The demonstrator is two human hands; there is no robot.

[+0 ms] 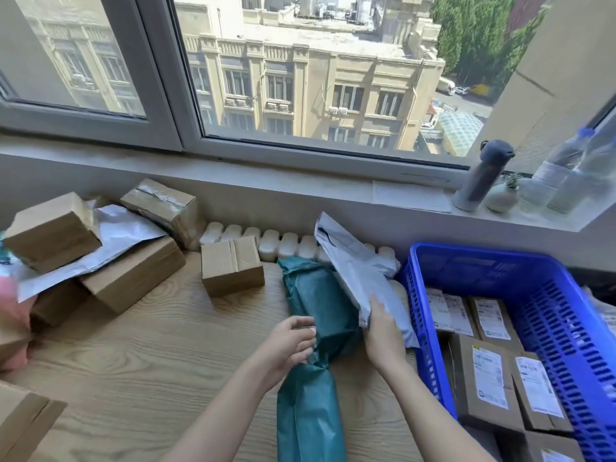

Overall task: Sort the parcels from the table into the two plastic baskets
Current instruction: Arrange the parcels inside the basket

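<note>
Teal parcel (310, 411), bottom cut off

- Two bare forearms, no sleeves in view.
- Left hand (289, 341) & right hand (383, 335): no gloves, rings or watch visible.
- Nails short, unpainted as far as visible.

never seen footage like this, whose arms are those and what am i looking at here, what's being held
There is no machine here. A person wears a camera on the head, so this one picture looks forward and down along their own arms. On the wooden table lie brown cardboard boxes and a long green parcel. The right hand grips a grey-white mailer bag, tilted up beside the blue basket, which already holds labelled boxes. The left hand touches the green parcel with fingers curled. Bottles stand on the windowsill.
</note>
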